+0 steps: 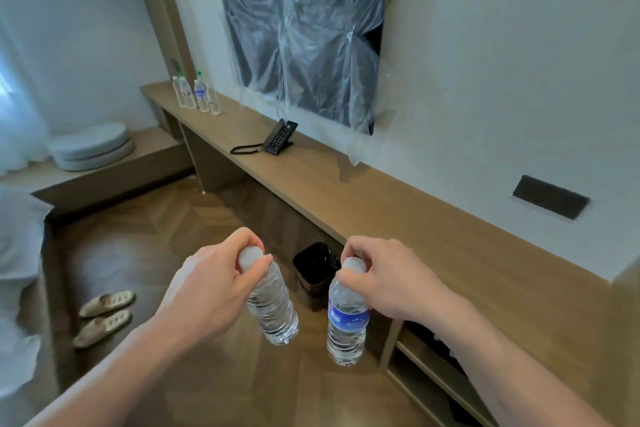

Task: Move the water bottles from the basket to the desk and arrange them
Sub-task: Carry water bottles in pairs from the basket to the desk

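Note:
My left hand (211, 284) pinches the white cap of a clear water bottle (273, 308) that hangs tilted over the wooden floor. My right hand (388, 274) grips the cap of a second water bottle with a blue label (347, 319), which hangs nearly upright beside the first. Both bottles are in the air, in front of the long wooden desk (398, 204). Several more water bottles (195, 94) stand upright in a group at the desk's far left end. No basket is in view.
A black telephone (278, 137) sits mid-desk, below a plastic-wrapped screen (304, 31) on the wall. A black bin (313, 270) stands on the floor under the desk. Slippers (104, 315) lie at left near a bed edge (17, 253). Round cushions (90, 146) rest on a low bench.

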